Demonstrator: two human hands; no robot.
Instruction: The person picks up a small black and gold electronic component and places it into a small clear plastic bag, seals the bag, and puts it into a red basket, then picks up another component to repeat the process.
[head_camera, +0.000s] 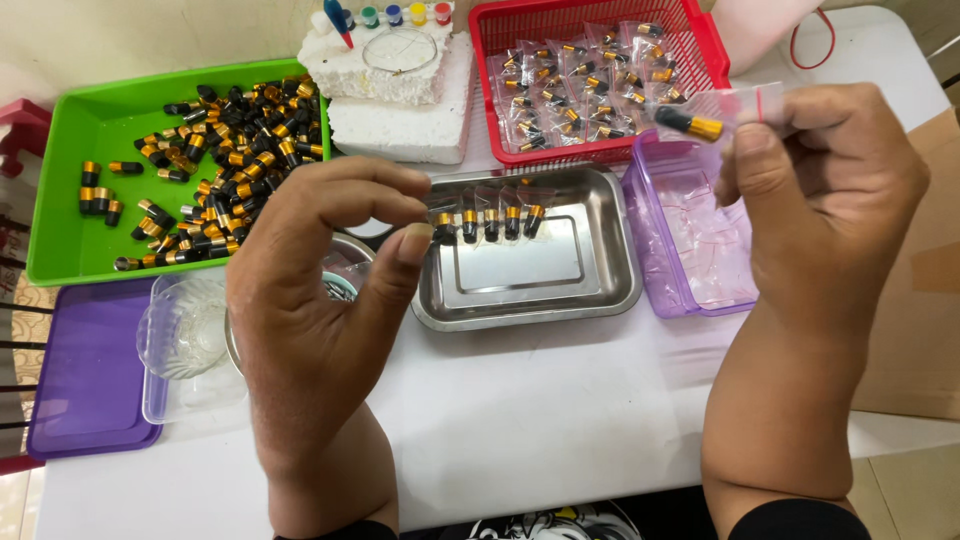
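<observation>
My right hand (825, 195) pinches a small clear zip bag (735, 105) with a black and gold vial (690, 123) inside, held above the purple box (660, 265). My left hand (320, 285) hovers with fingers curled beside the steel tray (600, 300), thumb and fingers close to a row of several bagged vials (490, 215) in that tray. Whether it grips one I cannot tell for sure; nothing shows between its fingers.
A green tray (75, 160) holds many loose black and gold vials. A red basket (700, 45) holds bagged vials. White foam blocks (400, 125) with small paint pots stand behind. A purple lid (85, 375) and clear plastic container (185, 345) lie at left.
</observation>
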